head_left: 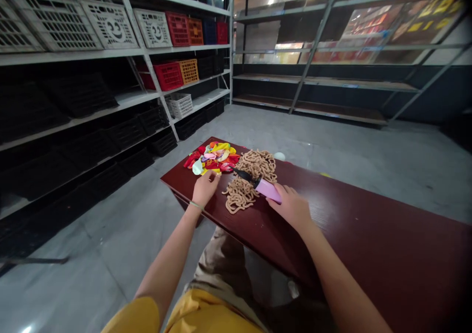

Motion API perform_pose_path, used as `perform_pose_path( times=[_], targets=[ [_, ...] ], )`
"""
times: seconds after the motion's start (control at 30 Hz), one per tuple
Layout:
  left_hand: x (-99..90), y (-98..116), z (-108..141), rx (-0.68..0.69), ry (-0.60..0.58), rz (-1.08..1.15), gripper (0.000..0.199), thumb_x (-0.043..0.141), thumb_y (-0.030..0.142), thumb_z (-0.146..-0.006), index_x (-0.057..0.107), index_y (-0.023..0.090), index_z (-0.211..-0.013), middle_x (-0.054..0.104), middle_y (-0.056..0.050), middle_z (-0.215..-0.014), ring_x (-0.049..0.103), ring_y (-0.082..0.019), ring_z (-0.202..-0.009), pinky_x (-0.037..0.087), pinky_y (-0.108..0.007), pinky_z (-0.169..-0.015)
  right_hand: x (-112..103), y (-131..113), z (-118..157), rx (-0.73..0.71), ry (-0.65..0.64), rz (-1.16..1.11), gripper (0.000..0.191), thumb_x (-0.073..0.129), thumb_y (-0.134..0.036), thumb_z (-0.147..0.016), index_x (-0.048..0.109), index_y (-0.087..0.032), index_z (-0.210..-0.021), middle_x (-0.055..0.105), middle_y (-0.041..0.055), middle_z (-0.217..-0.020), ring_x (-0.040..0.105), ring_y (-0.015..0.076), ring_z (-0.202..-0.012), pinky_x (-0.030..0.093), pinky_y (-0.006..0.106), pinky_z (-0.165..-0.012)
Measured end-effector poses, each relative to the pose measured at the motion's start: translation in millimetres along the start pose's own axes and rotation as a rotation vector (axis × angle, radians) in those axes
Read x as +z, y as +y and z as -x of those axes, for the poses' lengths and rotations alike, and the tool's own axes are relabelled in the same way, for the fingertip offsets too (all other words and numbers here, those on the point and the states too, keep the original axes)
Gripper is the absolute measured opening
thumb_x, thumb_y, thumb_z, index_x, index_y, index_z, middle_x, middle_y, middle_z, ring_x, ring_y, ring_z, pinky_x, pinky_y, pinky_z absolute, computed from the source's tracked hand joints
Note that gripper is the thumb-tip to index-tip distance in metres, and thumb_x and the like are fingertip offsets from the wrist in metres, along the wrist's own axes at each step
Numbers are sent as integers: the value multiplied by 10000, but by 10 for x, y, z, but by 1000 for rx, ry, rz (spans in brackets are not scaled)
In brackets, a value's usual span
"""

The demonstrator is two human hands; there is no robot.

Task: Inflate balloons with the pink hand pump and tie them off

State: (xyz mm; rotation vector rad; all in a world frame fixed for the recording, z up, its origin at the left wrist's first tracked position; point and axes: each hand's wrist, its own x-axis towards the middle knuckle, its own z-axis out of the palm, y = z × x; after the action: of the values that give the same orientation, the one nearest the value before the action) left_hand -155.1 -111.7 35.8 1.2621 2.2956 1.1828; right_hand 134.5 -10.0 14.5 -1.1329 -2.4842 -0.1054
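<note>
A loose pile of deflated balloons (pixel 212 158) in red, yellow, pink and pale green lies on the dark red wooden table (pixel 368 239). My left hand (pixel 205 188) reaches the near edge of that pile, with its fingertips pinched by a pale balloon (pixel 197 166). Whether they grip it is hard to tell. My right hand (pixel 289 206) wraps the pink balloon hand pump (pixel 268 190), whose black nozzle (pixel 243 175) points left. The pump rests across a heap of crinkly tan cord (pixel 250 180). A small white round object (pixel 279 156) sits behind the heap.
Metal shelves (pixel 143 53) with white, red, orange and black plastic crates (pixel 55 21) stand to the left. Long, bare-looking shelving (pixel 317 82) runs along the right. A grey concrete floor (pixel 368 151) surrounds the table's far end.
</note>
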Motion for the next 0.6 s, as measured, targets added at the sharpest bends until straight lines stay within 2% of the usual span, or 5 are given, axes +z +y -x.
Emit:
perform_pose_path(
  times=[0.13,0.23,0.33,0.43,0.6],
  targets=[
    [212,386,-112,-103,-206,748,284,667,428,-819,513,192,-849,700,-44,-856,644,-139,-615,518,-271,-613,-29,90,-23,97,74,-27,471,566,-452,-883,546,-231,-1298,684,70,-1095,627,230,-948,440,315,-722],
    [476,711,-211,-130,-337,1060,377,794,384,-715,506,172,-835,703,-54,-896,663,-120,-673,543,-248,-651,-71,182,-40,202,160,-53,479,562,-445,-880,542,-221,-1304,681,81,-1141,631,243,-981,459,327,-739],
    [780,981,-337,-100,-427,1195,412,848,329,-659,504,170,-819,678,-16,-784,656,-108,-678,552,-224,-658,-104,279,-49,308,251,-98,489,553,-456,-883,537,-213,-1307,680,84,-1163,635,254,-1010,478,341,-759],
    [1074,1144,-472,-91,-482,1216,410,857,318,-652,506,165,-799,634,17,-686,617,-79,-612,545,-191,-630,-113,363,-45,364,297,-120,496,557,-459,-879,540,-213,-1310,687,84,-1144,641,256,-1007,490,348,-767],
    [1374,1087,-554,-135,-578,1241,412,856,268,-661,518,182,-881,628,30,-711,627,-84,-634,564,-207,-656,-92,432,-22,395,306,-133,497,559,-434,-878,535,-221,-1326,682,86,-1166,641,253,-1015,497,355,-779]
  ],
)
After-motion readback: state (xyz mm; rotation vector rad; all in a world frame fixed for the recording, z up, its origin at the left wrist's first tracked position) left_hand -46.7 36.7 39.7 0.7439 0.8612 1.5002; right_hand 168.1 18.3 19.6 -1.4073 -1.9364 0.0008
